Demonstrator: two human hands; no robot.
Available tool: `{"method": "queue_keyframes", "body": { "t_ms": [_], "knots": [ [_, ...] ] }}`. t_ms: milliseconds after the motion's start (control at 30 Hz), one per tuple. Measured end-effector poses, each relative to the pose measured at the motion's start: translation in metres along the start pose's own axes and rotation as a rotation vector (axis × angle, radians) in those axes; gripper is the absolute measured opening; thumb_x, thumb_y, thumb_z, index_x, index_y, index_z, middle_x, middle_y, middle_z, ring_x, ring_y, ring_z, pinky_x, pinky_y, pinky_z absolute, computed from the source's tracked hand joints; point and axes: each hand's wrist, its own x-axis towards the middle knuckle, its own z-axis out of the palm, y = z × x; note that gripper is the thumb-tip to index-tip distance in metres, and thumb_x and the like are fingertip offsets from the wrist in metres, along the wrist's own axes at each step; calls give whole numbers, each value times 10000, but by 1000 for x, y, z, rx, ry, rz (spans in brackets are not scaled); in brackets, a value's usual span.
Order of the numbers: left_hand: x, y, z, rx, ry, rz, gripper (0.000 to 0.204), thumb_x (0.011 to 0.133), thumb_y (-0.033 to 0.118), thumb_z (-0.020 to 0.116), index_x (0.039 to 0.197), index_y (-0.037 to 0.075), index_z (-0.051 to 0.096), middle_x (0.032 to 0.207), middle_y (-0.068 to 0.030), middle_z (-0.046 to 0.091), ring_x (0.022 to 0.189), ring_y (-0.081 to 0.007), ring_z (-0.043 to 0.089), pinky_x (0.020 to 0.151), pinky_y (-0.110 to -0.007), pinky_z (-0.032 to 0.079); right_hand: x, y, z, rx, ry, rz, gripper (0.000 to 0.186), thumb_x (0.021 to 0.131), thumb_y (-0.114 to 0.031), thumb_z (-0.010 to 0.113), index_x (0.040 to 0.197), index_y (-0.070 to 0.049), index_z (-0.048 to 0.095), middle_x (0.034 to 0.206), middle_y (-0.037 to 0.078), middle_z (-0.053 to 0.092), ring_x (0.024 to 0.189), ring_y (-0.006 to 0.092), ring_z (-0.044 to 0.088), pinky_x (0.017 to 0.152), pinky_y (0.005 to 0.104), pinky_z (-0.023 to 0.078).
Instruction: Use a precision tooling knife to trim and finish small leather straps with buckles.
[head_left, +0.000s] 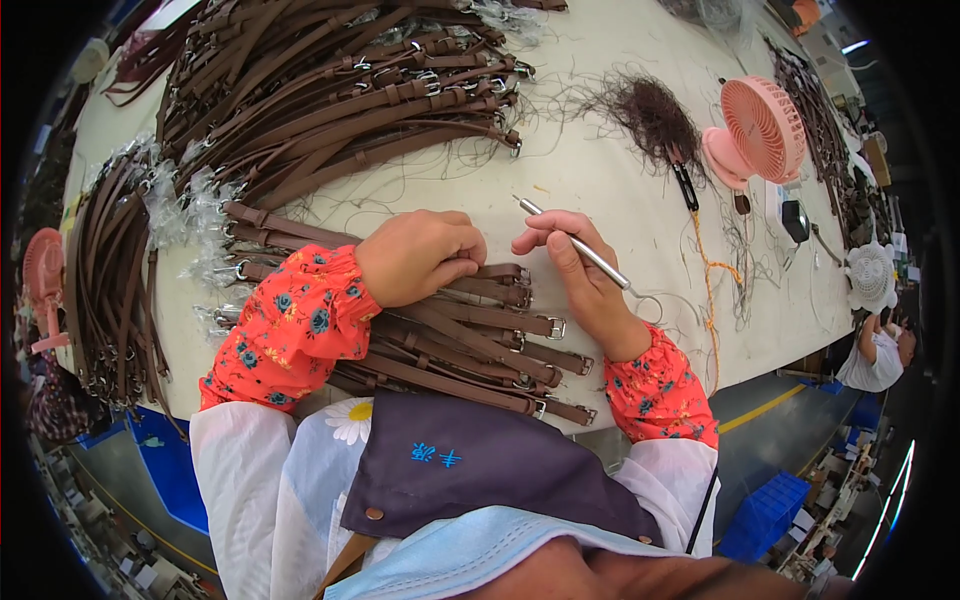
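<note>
Though slim, a metal rod (604, 267) snug in right fingers (580, 224) — left fingers (463, 239) curled, hold unclear.

Brown straps (460, 347), red floral sleeves (285, 338)

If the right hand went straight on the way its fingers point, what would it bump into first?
Probably the left hand. The right hand points leftward at it across a small gap, though one view can't show whether both are at the same height.
</note>
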Motion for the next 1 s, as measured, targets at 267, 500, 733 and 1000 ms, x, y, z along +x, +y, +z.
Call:
{"method": "queue_keyframes", "body": {
  "t_ms": [267,500,733,1000],
  "knots": [
    [0,-8,-25,153,199,67,319,870,102,630,1183,74,580,1261,-116,562,1175,-327,519,983,-419,416,-8,0,1,-46,-263,71,225,1016,-185,475,1171,-44,556,889,91,687,827,171,682,764,295,539],
    [-2,-42,-51,850,669,-235,439,824,113,665,1244,116,535,1244,-49,549,1185,-249,491,1001,-438,385,-10,-2,1,-117,-259,28,201,1008,-160,479,1161,-61,566,834,86,691,786,185,685,736,291,542],
    [-1,-32,-56,580,801,55,185,793,54,681,977,74,679,829,-56,635,808,-257,599,742,-367,485,-10,1,1,-83,-188,-54,213,1018,-166,466,1168,-41,551,914,110,684,778,188,674,722,301,537],
    [7,4,14,241,371,176,245,772,10,696,1008,70,671,822,-82,640,774,-287,619,670,-377,498,-1,3,-2,-217,188,-237,193,1018,-135,460,1158,-24,534,1021,125,658,877,160,617,817,290,490]
  ]
}}
